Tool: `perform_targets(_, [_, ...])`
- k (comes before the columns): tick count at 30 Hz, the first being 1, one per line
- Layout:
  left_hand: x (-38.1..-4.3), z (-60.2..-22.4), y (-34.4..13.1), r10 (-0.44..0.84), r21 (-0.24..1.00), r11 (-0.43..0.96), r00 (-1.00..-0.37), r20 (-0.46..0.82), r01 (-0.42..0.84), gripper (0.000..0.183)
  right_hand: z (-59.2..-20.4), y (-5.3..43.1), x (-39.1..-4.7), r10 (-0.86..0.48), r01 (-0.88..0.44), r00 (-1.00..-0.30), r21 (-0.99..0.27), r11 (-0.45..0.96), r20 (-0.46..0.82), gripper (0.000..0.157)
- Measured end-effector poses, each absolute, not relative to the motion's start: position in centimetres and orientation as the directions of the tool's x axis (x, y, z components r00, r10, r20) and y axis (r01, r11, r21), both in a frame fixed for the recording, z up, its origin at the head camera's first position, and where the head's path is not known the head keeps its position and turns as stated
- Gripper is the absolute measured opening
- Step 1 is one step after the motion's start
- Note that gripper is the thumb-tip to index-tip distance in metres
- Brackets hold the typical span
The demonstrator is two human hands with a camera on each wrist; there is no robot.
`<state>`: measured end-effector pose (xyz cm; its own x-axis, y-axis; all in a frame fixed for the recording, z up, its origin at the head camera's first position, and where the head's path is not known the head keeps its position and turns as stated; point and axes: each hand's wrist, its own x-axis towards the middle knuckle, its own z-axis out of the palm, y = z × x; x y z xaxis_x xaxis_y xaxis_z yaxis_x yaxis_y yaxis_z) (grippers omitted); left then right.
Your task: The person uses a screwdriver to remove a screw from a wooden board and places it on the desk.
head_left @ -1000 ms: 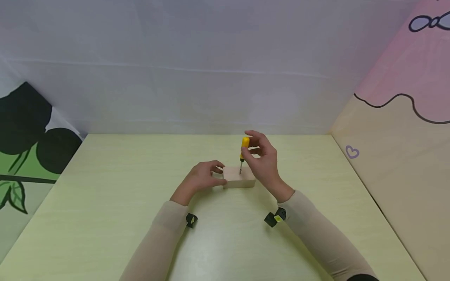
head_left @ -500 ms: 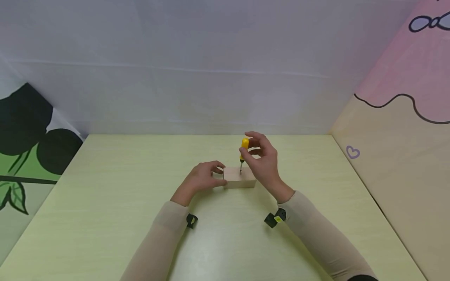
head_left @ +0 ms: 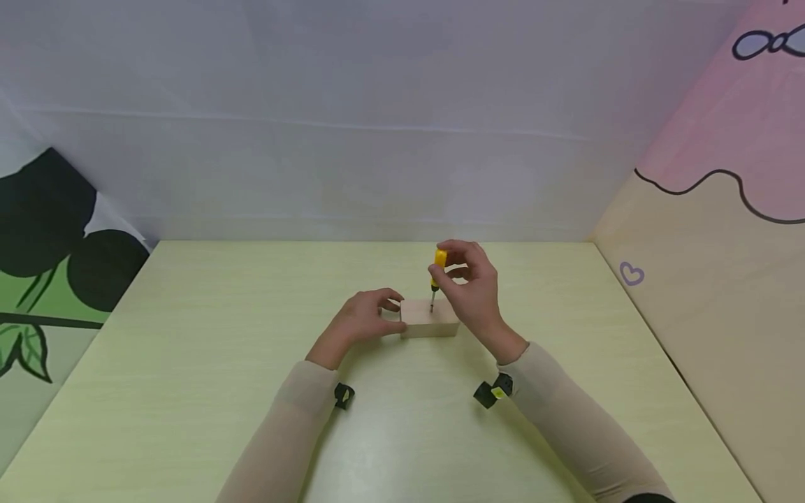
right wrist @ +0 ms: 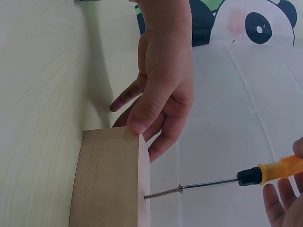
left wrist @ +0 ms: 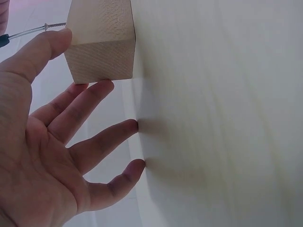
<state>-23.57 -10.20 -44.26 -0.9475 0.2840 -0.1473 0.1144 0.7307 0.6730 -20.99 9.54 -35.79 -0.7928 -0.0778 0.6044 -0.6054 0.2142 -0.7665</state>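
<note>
A pale wooden block (head_left: 429,328) lies on the table, and my left hand (head_left: 360,320) steadies its left end. Thumb and two fingers hold the block in the left wrist view, while the other fingertips touch the tabletop. A screw (right wrist: 163,193) stands in the block's upper face, much of its thread exposed. On the screw's head sits the tip of a screwdriver (right wrist: 208,184) with a yellow handle and black collar. My right hand (head_left: 473,288) grips that handle between thumb and fingers, holding the tool nearly upright above the block.
The light wood-grain table (head_left: 220,419) ends at a pale cloth backdrop (head_left: 352,168). A printed side panel (head_left: 711,293) borders the right edge and a dark-and-green printed one (head_left: 38,230) the left. Small black cameras (head_left: 343,396) sit at both wrists.
The right hand's fingers shift slightly around the screwdriver handle, with the index fingertip now lower, near the handle's top. The block and the left hand stay in place.
</note>
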Motion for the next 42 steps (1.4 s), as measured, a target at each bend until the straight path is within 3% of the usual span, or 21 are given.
perform_targets(13, [-23.63, -44.4, -10.22, 0.281, 0.677, 0.728, -0.948, -0.149, 0.109, 0.048, -35.57, 9.69, -20.85, -0.081, -0.638, -0.767, -0.741, 0.211, 0.637, 0.028])
perform_targets(42, [-23.45, -44.21, -10.15, 0.283, 0.685, 0.72, -0.948, -0.146, 0.11, 0.046, -35.42, 9.61, -20.87, -0.055, -0.603, -0.791, -0.763, 0.233, 0.609, 0.027])
